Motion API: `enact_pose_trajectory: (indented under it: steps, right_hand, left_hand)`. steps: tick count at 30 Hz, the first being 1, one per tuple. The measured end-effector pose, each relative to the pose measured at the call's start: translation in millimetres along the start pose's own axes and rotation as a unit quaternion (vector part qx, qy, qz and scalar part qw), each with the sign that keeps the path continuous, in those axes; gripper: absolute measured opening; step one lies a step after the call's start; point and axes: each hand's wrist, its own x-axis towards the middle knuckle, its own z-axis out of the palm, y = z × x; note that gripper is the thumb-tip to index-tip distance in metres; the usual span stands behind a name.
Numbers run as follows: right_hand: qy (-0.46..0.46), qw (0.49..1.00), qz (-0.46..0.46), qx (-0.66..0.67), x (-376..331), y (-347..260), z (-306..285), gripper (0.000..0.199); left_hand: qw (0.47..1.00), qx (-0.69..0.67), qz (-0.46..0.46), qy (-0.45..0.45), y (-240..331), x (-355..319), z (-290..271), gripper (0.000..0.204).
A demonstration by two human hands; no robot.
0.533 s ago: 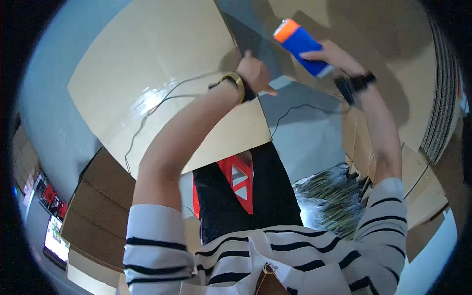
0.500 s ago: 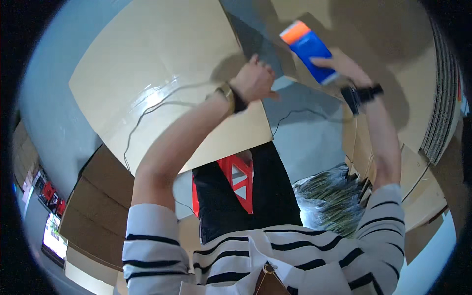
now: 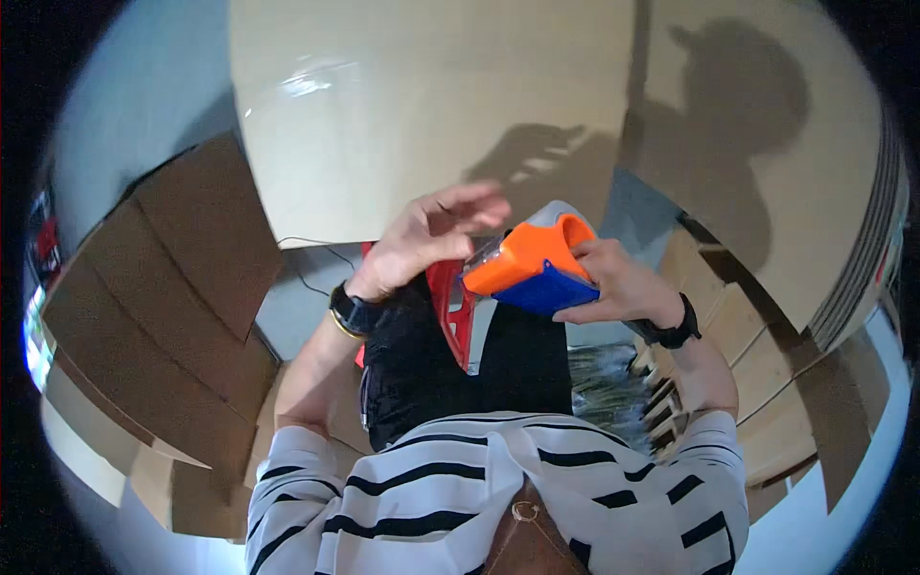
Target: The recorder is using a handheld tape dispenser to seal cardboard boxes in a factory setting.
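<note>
My right hand (image 3: 618, 283) grips a boxy blue-and-orange object (image 3: 522, 259) above my lap. It has an orange upper part with a rounded opening, a blue side and a grey curved edge; its exact kind does not show. Just left of it, my left hand (image 3: 431, 235) is raised with fingers apart and somewhat blurred, holding nothing I can see. The fingertips are close to the object's left end, where something clear and shiny shows. Beyond both hands lies a large pale cardboard box (image 3: 422, 105) with a glossy strip of clear tape (image 3: 321, 77) on it.
At the right stands a stack of cardboard sheets (image 3: 858, 249). Brown cardboard (image 3: 163, 249) leans at the left. A red plastic piece (image 3: 448, 307) shows between my black-trousered legs. A plastic-wrapped bundle (image 3: 609, 393) lies by my right leg, and a thin cable (image 3: 321, 247) runs at left.
My right hand has brought the blue-and-orange object down and left, turning it in front of me. My left hand has drawn back toward it. The view has shifted, moving the pale box rightward.
</note>
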Motion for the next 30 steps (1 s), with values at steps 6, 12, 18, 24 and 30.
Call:
enact_pose_trajectory:
  steps: [6, 12, 18, 24, 30]
  right_hand:
    - [-0.068, 0.986, 0.098, -0.114, 92, -52, 43, 0.039]
    - [-0.142, 0.968, 0.056, -0.201, 185, -94, 79, 0.038]
    - [-0.247, 0.938, 0.242, 0.032, 250, -118, 93, 0.037]
    - [-0.16, 0.956, 0.247, 0.019, 310, -101, 90, 0.038]
    - [-0.16, 0.948, 0.276, 0.018, 349, -69, 95, 0.039]
  left_hand:
    - [0.922, 0.299, 0.102, 0.225, 5, -95, -8, 0.049]
    - [0.979, 0.019, 0.091, 0.179, 24, -175, -100, 0.042]
    - [0.981, -0.046, 0.043, 0.184, 20, -193, -194, 0.018]
    - [0.843, 0.278, 0.062, 0.457, 39, -171, -288, 0.02]
    - [0.723, 0.378, 0.049, 0.577, 36, -143, -338, 0.028]
